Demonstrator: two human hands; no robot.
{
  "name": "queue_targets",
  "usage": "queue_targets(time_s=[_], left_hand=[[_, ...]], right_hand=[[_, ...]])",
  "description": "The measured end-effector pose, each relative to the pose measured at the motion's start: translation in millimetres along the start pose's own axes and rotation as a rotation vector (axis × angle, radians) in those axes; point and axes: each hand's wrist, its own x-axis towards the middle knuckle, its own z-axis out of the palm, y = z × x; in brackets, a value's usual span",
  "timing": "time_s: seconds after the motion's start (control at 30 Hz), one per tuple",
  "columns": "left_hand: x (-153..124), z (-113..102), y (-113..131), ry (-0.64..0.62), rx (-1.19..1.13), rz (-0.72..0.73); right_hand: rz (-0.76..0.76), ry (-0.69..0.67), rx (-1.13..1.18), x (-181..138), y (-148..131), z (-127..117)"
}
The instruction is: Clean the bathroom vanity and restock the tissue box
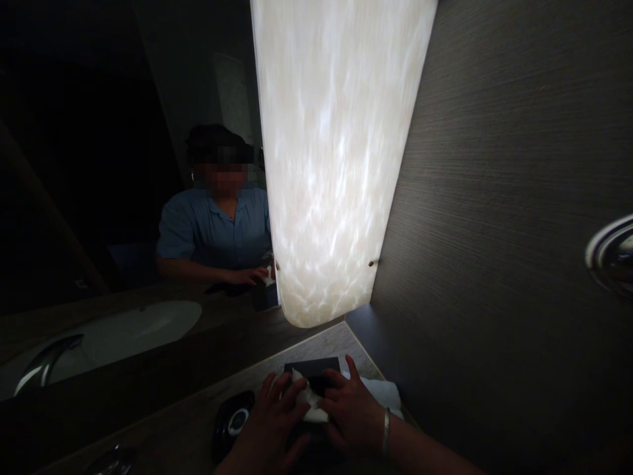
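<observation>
At the bottom middle of the head view, a white tissue (312,404) sticks up out of a dark tissue box (312,365) on the counter. My left hand (274,419) lies over the box's left side, its curved fingers closed on the tissue's left part. From the right, my right hand (352,410) pinches the tissue's other side, with one finger raised. A bracelet circles my right wrist. My hands hide most of the box and its opening.
A black device (233,417) with a round face stands left of the box. Folded white cloth (383,394) lies behind my right hand. A lit wall panel (331,165) hangs above the counter (267,371). The mirror at left reflects a person, a basin and a tap. A chrome fitting (613,254) juts from the right wall.
</observation>
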Motion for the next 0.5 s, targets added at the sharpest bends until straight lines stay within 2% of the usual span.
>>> queue_targets(time_s=[0.07, 0.13, 0.27, 0.4, 0.5], left_hand=[[8.9, -7.0, 2.1, -0.114, -0.087, -0.009], [16.2, -11.6, 5.3, -0.164, -0.157, -0.056], [22.5, -14.6, 11.6, -0.066, -0.205, -0.185], [27.4, -9.4, 16.2, 0.031, -0.257, -0.195], [34.0, -1.0, 15.9, 0.061, -0.376, -0.350]], right_hand=[[0.019, 0.016, -0.016, 3.8, -1.3, -0.8], [0.049, 0.047, 0.032, 6.3, -1.8, -0.8], [0.157, 0.133, 0.245, 5.2, 1.7, 3.5], [0.239, 0.177, 0.367, 3.3, 5.3, 13.8], [0.315, 0.223, 0.404, 6.7, 5.9, 19.3]])
